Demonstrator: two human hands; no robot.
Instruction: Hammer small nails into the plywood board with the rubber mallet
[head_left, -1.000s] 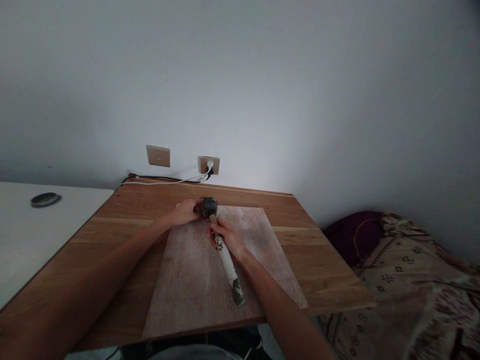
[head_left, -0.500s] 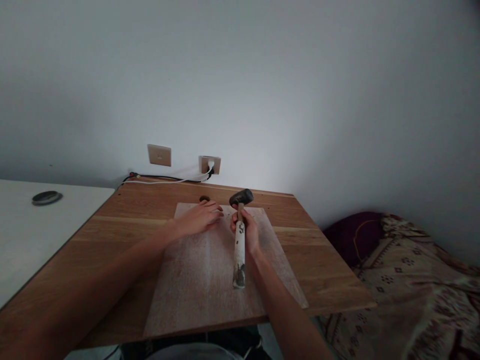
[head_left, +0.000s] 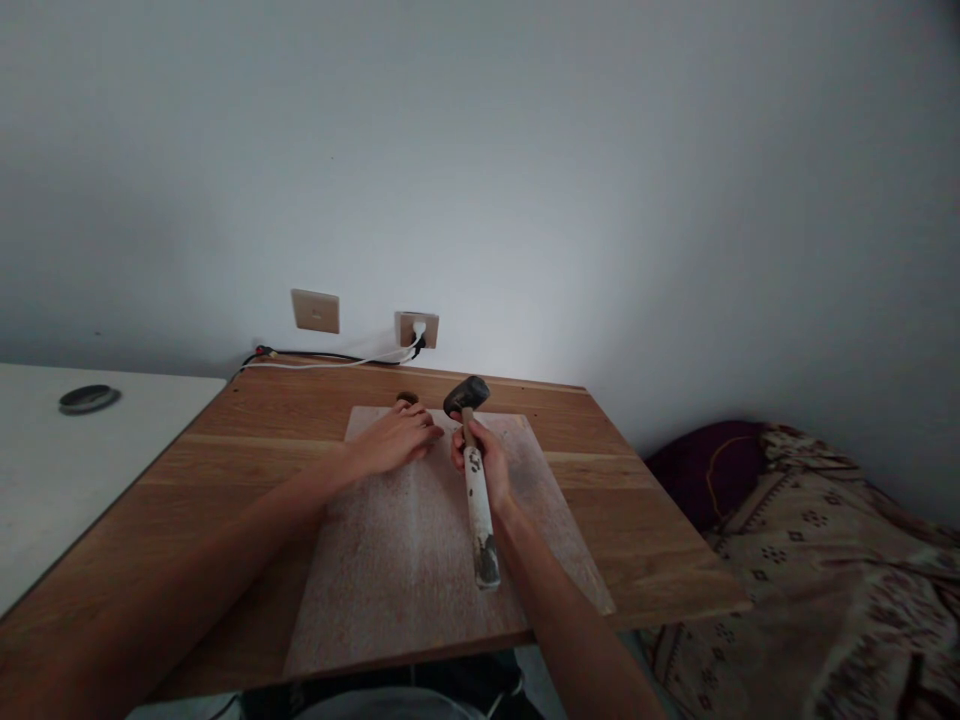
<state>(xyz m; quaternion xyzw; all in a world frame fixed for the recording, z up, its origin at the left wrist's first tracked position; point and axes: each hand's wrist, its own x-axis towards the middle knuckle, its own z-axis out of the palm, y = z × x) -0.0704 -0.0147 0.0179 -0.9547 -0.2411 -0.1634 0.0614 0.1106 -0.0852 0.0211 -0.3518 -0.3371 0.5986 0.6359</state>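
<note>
My right hand [head_left: 485, 462] is wrapped round the upper handle of a mallet [head_left: 478, 500]. Its black cylindrical head points up and away from me, and the handle's lower part is white and scuffed. Close to the left, my left hand [head_left: 401, 438] rests over the far part of a pale wooden board [head_left: 405, 560]. Its fingers are curled and drawn together at the tips; whatever they may pinch is hidden. Just past the left fingers a small dark round object [head_left: 407, 397] is partly covered. The mallet head is apart from the left hand.
The board lies on a brown wooden table [head_left: 630, 500] against the wall. A white surface [head_left: 45, 470] with a dark round dish [head_left: 88, 399] adjoins on the left. Cables run along the back edge to a wall socket [head_left: 418, 330]. Patterned bedding [head_left: 817, 560] lies to the right.
The mallet has shifted slightly left and its handle now slants, the lower end swung to the right. My left hand stays at nearly the same spot.
</note>
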